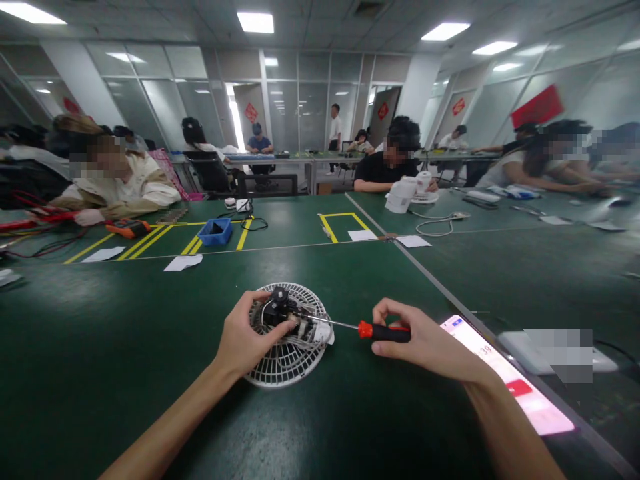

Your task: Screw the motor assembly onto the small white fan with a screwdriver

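A white round fan grille point(283, 375) lies on the green tabletop in front of me, with a black motor assembly point(277, 303) and wires on top of it. My left hand point(249, 333) grips the motor assembly from the left, thumb in front and fingers behind. From the right, my right hand point(407, 337) holds a screwdriver point(384, 332) by its black and red handle. The metal shaft points left, and its tip reaches in among the parts of the assembly. The exact spot where the tip rests is too small to make out.
A lit phone point(540, 407) lies beside my right forearm, near a white device point(530, 353). Farther off are a blue bin point(215, 231), an orange meter point(129, 228), paper sheets point(183, 263) and a white fan body point(400, 195). Other people sit around the tables.
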A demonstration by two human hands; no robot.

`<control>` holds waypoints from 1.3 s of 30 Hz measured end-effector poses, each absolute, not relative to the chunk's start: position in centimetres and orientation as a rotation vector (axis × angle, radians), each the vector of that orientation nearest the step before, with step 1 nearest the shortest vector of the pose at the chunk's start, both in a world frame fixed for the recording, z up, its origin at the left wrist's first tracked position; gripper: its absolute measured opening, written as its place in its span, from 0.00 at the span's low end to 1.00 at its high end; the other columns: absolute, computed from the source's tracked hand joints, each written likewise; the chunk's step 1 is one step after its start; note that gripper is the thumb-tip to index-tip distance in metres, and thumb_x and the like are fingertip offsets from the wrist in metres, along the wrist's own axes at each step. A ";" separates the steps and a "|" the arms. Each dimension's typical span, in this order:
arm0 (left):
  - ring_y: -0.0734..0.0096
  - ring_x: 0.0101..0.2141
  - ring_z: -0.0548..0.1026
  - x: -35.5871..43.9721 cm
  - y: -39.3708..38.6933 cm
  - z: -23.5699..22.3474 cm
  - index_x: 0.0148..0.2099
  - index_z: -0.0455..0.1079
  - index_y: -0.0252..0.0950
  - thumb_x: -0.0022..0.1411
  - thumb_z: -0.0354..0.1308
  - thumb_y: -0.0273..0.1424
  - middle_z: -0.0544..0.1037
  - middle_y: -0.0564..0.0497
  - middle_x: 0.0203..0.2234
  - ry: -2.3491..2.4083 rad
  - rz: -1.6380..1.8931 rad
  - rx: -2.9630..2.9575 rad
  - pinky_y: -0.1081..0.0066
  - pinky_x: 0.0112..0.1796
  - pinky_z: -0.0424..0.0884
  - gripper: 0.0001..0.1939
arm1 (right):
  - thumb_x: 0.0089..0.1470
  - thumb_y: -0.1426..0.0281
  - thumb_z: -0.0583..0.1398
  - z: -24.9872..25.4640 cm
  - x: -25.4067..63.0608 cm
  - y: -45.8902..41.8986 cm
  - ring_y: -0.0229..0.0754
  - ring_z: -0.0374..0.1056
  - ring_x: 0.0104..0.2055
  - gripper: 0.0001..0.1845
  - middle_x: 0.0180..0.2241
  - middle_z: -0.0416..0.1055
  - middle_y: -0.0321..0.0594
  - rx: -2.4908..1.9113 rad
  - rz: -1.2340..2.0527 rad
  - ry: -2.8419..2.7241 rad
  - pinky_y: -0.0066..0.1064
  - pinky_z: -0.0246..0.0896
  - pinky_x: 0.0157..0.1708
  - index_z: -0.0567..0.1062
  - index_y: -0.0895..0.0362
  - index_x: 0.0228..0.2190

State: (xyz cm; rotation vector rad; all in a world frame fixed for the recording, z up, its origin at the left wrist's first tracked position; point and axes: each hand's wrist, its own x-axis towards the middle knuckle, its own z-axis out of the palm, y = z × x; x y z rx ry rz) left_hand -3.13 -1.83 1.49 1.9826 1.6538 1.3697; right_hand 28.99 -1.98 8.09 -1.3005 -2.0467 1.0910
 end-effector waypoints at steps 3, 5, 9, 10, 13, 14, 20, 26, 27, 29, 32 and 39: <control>0.61 0.41 0.77 -2.8 -1.7 1.7 0.46 0.69 0.39 0.49 0.71 0.49 0.77 0.50 0.40 1.655 1.384 1.854 0.58 0.43 0.76 0.29 | 0.51 0.59 0.68 7.7 28.7 -1.9 0.39 0.68 0.29 0.17 0.32 0.72 0.35 -1.331 1.245 -1.973 0.30 0.63 0.28 0.71 0.54 0.36; 0.62 0.40 0.76 -2.3 -1.8 1.5 0.47 0.68 0.39 0.49 0.71 0.50 0.77 0.50 0.40 1.650 1.411 1.783 0.58 0.43 0.75 0.29 | 0.54 0.55 0.66 7.3 28.6 -1.7 0.39 0.69 0.29 0.17 0.32 0.73 0.37 -1.332 1.277 -1.949 0.29 0.63 0.27 0.75 0.56 0.37; 0.61 0.40 0.75 -1.6 -2.0 1.0 0.46 0.68 0.39 0.47 0.71 0.50 0.76 0.50 0.40 1.696 1.459 1.725 0.58 0.43 0.73 0.30 | 0.60 0.50 0.59 7.0 28.8 -1.4 0.38 0.67 0.28 0.23 0.29 0.73 0.39 -1.334 1.294 -1.997 0.28 0.60 0.25 0.79 0.58 0.34; 0.61 0.40 0.75 -1.5 -2.0 1.0 0.45 0.68 0.38 0.47 0.71 0.50 0.75 0.49 0.39 1.699 1.459 1.726 0.58 0.43 0.73 0.30 | 0.61 0.50 0.57 7.0 28.9 -1.4 0.37 0.66 0.27 0.24 0.28 0.72 0.39 -1.344 1.310 -2.004 0.28 0.60 0.24 0.79 0.58 0.34; 0.61 0.39 0.75 -1.5 -1.8 0.9 0.44 0.68 0.38 0.47 0.71 0.51 0.75 0.50 0.38 1.703 1.467 1.745 0.58 0.42 0.72 0.30 | 0.58 0.53 0.62 7.3 28.9 -1.6 0.40 0.69 0.33 0.19 0.34 0.74 0.40 -1.353 1.212 -2.042 0.29 0.63 0.29 0.78 0.56 0.39; 0.61 0.39 0.75 -1.6 -1.8 0.9 0.43 0.68 0.38 0.47 0.71 0.51 0.75 0.50 0.37 1.706 1.471 1.750 0.58 0.42 0.72 0.30 | 0.54 0.55 0.66 7.5 28.8 -1.7 0.42 0.69 0.36 0.18 0.37 0.75 0.39 -1.351 1.142 -2.064 0.31 0.64 0.33 0.77 0.54 0.40; 0.64 0.37 0.75 -1.9 -1.4 0.7 0.43 0.67 0.38 0.48 0.70 0.51 0.74 0.52 0.35 1.677 1.482 1.817 0.62 0.39 0.73 0.29 | 0.53 0.56 0.67 8.0 28.7 -2.0 0.46 0.70 0.39 0.15 0.38 0.76 0.39 -1.398 1.027 -2.128 0.35 0.65 0.40 0.78 0.53 0.37; 0.67 0.34 0.74 -1.9 -1.5 0.8 0.43 0.65 0.38 0.49 0.70 0.50 0.71 0.54 0.33 1.687 1.462 1.891 0.65 0.36 0.73 0.28 | 0.63 0.51 0.56 8.0 28.6 -2.1 0.43 0.69 0.33 0.22 0.35 0.76 0.41 -1.416 1.223 -2.104 0.32 0.63 0.30 0.80 0.54 0.41; 0.67 0.34 0.74 -1.9 -1.6 0.8 0.43 0.64 0.38 0.50 0.70 0.50 0.71 0.54 0.33 1.683 1.460 1.902 0.65 0.36 0.73 0.28 | 0.62 0.51 0.57 8.0 28.5 -2.1 0.42 0.69 0.32 0.21 0.34 0.76 0.40 -1.412 1.247 -2.096 0.31 0.63 0.30 0.79 0.54 0.42; 0.68 0.34 0.74 -1.9 -1.6 0.7 0.43 0.64 0.38 0.51 0.69 0.50 0.71 0.53 0.34 1.676 1.462 1.926 0.65 0.35 0.73 0.28 | 0.56 0.55 0.64 8.0 28.6 -2.2 0.42 0.69 0.34 0.19 0.36 0.75 0.38 -1.395 1.220 -2.091 0.31 0.63 0.33 0.74 0.53 0.44; 0.66 0.36 0.74 -2.0 -1.6 0.4 0.45 0.64 0.38 0.50 0.70 0.50 0.71 0.52 0.35 1.682 1.487 1.946 0.64 0.36 0.73 0.29 | 0.47 0.61 0.71 8.1 28.7 -2.2 0.42 0.68 0.36 0.20 0.36 0.73 0.35 -1.409 1.109 -2.103 0.31 0.62 0.35 0.70 0.52 0.37; 0.64 0.39 0.74 -2.1 -1.5 0.5 0.60 0.63 0.43 0.53 0.69 0.49 0.72 0.50 0.40 1.666 1.437 2.017 0.59 0.41 0.75 0.36 | 0.62 0.51 0.58 7.8 28.7 -2.0 0.41 0.66 0.32 0.20 0.31 0.72 0.38 -1.429 1.172 -2.118 0.31 0.61 0.32 0.76 0.55 0.33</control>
